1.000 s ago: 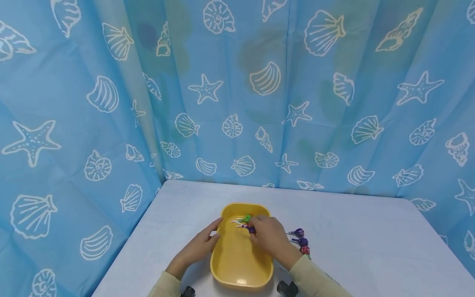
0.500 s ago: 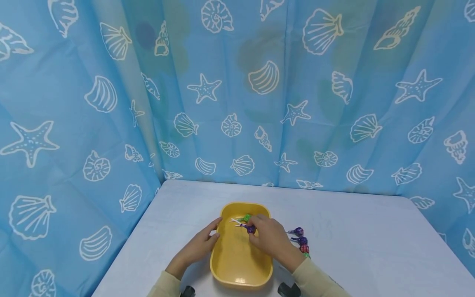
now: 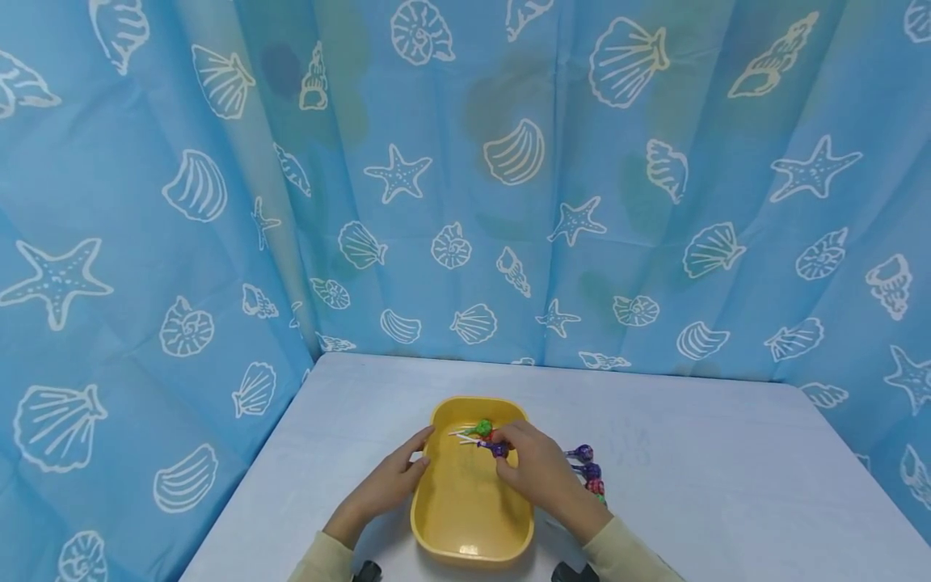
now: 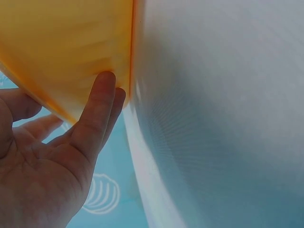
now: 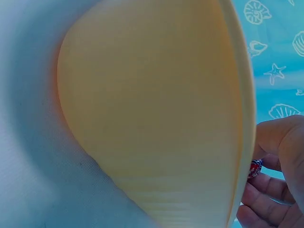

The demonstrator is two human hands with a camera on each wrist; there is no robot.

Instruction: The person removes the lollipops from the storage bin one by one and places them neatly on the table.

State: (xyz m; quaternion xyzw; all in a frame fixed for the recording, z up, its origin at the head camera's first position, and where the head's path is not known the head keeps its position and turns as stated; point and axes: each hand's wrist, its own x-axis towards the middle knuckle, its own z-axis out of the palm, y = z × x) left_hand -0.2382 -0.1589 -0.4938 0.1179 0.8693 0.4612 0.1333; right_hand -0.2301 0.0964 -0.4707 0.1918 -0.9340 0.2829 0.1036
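Note:
In the head view a yellow plastic bin (image 3: 473, 517) stands before the person. Within its far part lie several wrapped lollipops, among them a green lollipop (image 3: 483, 427) and a purple lollipop (image 3: 498, 449), white sticks pointing left. The right hand (image 3: 538, 469) reaches over the right rim, thumb and index finger spread apart at the purple lollipop's head. In the right wrist view, the bin's wall hides part of this hand; a red and dark wrapper (image 5: 255, 168) shows by its fingers. Extended fingers of the left hand (image 3: 389, 485) rest against the bin's left side.
Several more lollipops (image 3: 592, 470) lie in a row right of the bin, partly behind the right forearm. The table (image 3: 698, 477) has a white cover. A blue shell-patterned curtain (image 3: 465, 178) hangs behind and at the sides. Dark wrist devices (image 3: 575, 572) show at the bottom.
The right hand has drawn slightly rightward, and a gap has opened between its thumb and index finger, uncovering the purple lollipop's head. The left hand stays against the bin.

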